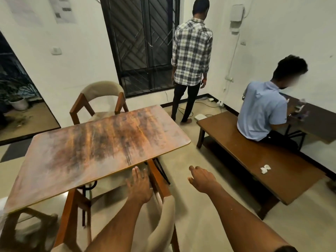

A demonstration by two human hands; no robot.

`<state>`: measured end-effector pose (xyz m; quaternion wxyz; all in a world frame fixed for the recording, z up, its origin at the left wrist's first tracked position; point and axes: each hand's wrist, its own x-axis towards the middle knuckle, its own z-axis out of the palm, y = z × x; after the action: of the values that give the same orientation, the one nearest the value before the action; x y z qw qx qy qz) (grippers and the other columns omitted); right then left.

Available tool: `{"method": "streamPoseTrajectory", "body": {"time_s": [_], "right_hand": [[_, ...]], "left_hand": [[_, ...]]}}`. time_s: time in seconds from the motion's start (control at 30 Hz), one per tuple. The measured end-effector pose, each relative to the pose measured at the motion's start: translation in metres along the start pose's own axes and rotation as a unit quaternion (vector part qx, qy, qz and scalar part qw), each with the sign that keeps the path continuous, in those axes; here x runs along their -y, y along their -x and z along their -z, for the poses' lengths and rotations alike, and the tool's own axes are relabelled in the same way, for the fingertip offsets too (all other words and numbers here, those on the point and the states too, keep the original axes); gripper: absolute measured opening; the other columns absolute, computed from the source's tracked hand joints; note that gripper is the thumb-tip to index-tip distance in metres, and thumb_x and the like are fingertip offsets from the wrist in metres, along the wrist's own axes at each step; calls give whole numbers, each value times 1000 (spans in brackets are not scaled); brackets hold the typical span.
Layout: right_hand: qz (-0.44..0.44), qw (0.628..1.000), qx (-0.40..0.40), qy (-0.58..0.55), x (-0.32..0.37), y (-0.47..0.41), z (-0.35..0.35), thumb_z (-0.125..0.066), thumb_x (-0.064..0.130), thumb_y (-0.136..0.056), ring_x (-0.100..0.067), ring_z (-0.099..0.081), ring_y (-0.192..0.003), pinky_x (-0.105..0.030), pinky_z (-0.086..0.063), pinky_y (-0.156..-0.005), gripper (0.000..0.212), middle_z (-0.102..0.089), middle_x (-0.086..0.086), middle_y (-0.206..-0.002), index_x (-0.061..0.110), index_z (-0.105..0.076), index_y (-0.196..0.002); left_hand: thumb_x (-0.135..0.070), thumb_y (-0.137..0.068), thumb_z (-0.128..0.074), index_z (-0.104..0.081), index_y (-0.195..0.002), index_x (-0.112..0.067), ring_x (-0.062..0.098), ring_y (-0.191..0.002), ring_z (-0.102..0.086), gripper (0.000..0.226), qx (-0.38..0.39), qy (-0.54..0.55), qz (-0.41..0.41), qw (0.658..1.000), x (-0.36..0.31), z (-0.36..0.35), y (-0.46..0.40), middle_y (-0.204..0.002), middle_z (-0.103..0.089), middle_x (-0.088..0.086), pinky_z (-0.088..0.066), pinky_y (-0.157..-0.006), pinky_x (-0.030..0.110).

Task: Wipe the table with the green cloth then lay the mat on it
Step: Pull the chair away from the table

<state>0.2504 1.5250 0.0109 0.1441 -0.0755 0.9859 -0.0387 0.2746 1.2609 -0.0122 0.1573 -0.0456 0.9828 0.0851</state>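
A worn wooden table [94,148] with a streaked brown top stands ahead and to the left, nothing lying on it. My left hand [139,186] reaches forward below the table's near right edge, fingers straight, over a chair tucked under the table. My right hand [201,179] hangs in the air to the right of the table with fingers loosely curled, holding nothing. No green cloth or mat shows in view.
A chair [164,202] with a beige back sits under the table's near side, another chair [101,100] at its far side. A long wooden bench [254,157] runs on the right with a seated person [263,113]. Another person [190,60] stands by the dark window.
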Motion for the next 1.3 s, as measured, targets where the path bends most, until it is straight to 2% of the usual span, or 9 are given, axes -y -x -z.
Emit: {"method": "streamPoseTrajectory", "body": {"time_s": [0.2, 0.5, 0.83, 0.93, 1.3], "right_hand": [[14, 999, -29, 1, -82, -31, 18, -47, 37, -113, -35, -62, -126, -48, -55, -100, 45, -59, -14, -141, 14, -42, -152], [51, 996, -72, 11, -174, -68, 45, -47, 38, -112, -34, -59, -133, -53, -51, -104, 43, -55, -12, -145, 14, -43, -148], [68, 996, -51, -4, -198, -134, 36, -43, 39, -114, -34, -54, -139, -55, -47, -112, 48, -50, -14, -152, 13, -39, -154], [74, 997, -35, -3, -196, -164, 37, -42, 41, -114, -34, -53, -140, -55, -46, -113, 50, -49, -14, -153, 13, -39, -155], [91, 995, -28, 27, -207, -274, 74, -43, 42, -113, -34, -54, -139, -55, -45, -109, 48, -51, -12, -152, 13, -42, -152]], "left_hand": [[-32, -111, -50, 10, -171, -11, 36, -166, 16, 87, -48, 18, -10, 999, -96, 5, -24, -178, 17, 17, -2, -132, 61], [-41, -111, -48, 5, -172, -14, 31, -168, 6, 86, -95, 24, -40, 994, -198, 18, -73, -180, 7, 13, -7, -133, 56], [-45, -112, -43, 3, -172, -12, 33, -168, 6, 83, -59, 16, -1, 998, -200, 3, -131, -180, 6, 15, -7, -133, 58], [-47, -113, -43, 3, -172, -11, 32, -168, 7, 83, -43, 54, 17, 997, -209, -3, -160, -180, 6, 14, -8, -133, 58], [-46, -114, -40, 5, -172, -10, 30, -168, 9, 81, -30, 93, 38, 994, -230, 10, -266, -180, 7, 14, -5, -135, 56]]}}
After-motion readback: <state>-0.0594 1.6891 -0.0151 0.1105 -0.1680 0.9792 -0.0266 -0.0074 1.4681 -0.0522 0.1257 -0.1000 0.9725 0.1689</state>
